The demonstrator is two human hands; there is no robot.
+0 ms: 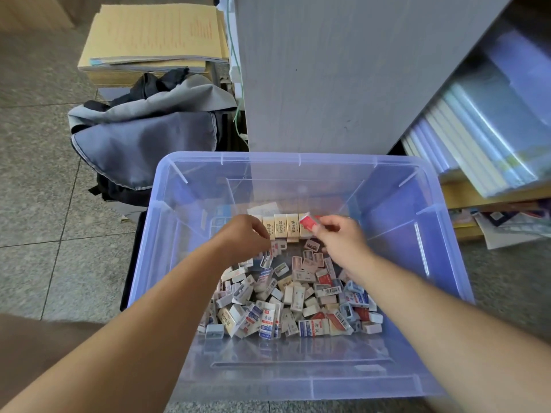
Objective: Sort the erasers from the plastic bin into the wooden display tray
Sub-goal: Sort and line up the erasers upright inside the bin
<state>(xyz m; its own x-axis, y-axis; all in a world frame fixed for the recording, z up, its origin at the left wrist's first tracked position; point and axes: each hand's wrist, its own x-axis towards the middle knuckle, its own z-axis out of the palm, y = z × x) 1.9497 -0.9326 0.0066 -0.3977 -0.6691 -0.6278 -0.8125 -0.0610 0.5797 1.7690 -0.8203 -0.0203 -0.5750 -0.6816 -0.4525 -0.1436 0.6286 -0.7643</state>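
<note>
Progress is judged to be early. A short row of cream erasers (286,225) is seen standing upright, side by side, at the far part of the plastic bin (298,158), which is set on the floor (44,204). This row is taken to be the sorted portion. The wooden display tray itself cannot be made out with certainty. Whatever the row stands in is largely hidden by the hands and blurred by the bin's translucent walls.

A red eraser (307,223) is pinched between the thumb and fingertips of the right hand (343,237) and is held just above the right end of the cream row, apparently about to be placed beside it. The left hand (242,237) is held at the left end of the same row with its fingers curled downward. Whether anything is gripped in it cannot be told.

Most of the work is judged to remain. A large heap of loose erasers (286,296) in mixed sleeves of white, blue, red and cream is still spread across the middle of the bin floor, unsorted and lying at all angles. Only one full row is seen set out, and a second kind appears to be only now begun with the red piece.
</note>
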